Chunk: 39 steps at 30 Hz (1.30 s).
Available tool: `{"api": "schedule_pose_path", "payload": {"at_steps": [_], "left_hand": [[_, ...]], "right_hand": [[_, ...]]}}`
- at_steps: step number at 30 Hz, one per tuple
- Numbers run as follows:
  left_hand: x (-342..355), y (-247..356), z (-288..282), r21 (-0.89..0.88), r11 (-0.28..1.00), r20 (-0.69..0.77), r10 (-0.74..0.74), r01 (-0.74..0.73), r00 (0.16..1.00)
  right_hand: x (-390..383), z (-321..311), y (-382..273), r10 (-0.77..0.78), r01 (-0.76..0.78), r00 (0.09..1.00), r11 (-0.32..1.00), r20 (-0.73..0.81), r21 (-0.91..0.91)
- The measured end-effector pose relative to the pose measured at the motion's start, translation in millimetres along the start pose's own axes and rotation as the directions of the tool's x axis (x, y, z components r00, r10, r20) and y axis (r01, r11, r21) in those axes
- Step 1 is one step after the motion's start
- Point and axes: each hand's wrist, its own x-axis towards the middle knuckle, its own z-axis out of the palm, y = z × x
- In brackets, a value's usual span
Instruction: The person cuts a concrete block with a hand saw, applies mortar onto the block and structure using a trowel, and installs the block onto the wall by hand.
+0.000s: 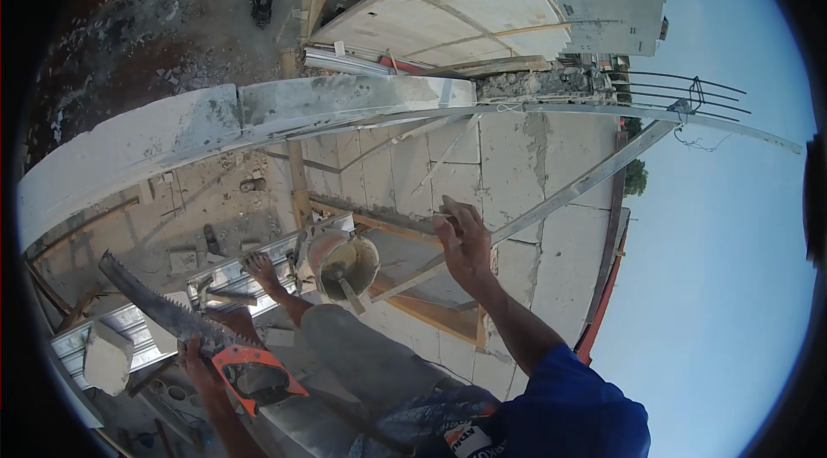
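Firstly, keep the left hand (196, 361) wrapped fully round the orange handle (254, 376) of the saw (155, 307), as now, with the toothed blade running up and away from the grip rather than toward the bent knee (345, 333) just right of it. Mind the bare foot (261, 268) on the ribbed metal deck (138, 320) above the grip, and the loose block (108, 359) to its left. Steer clear of the mortar bucket (346, 267) just beyond the foot. Hold balance through the right hand (465, 244), laid on the timber frame (431, 313) where the slanting metal rail (568, 191) passes; cannot tell how far those fingers close. Beyond that grip, lean only on the block wall (508, 156), never on the bare rods (680, 83).
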Motion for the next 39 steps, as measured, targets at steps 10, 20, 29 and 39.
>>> {"api": "schedule_pose_path", "payload": {"at_steps": [10,20,29,39], "left_hand": [[-21.6,9.6,-13.9,0.26,0.965,-0.028,0.044,-0.035,0.999],[-20.4,4.6,-6.9,0.262,0.965,-0.017,-0.009,0.013,1.0],[-12.0,5.0,-17.4,0.27,0.963,0.042,0.001,-0.012,0.999],[-17.9,11.4,-22.0,0.294,0.954,-0.071,0.079,-0.055,0.994]], "right_hand": [[156.5,-174.8,66.4,0.282,-0.048,0.792,0.913,-0.542,0.406],[167.9,-178.7,62.6,0.165,0.042,0.846,0.928,-0.507,0.371],[170.8,-178.4,62.2,0.125,0.083,0.851,0.927,-0.51,0.365],[170.2,-175.5,56.7,0.169,0.012,0.834,0.946,-0.525,0.323]]}}
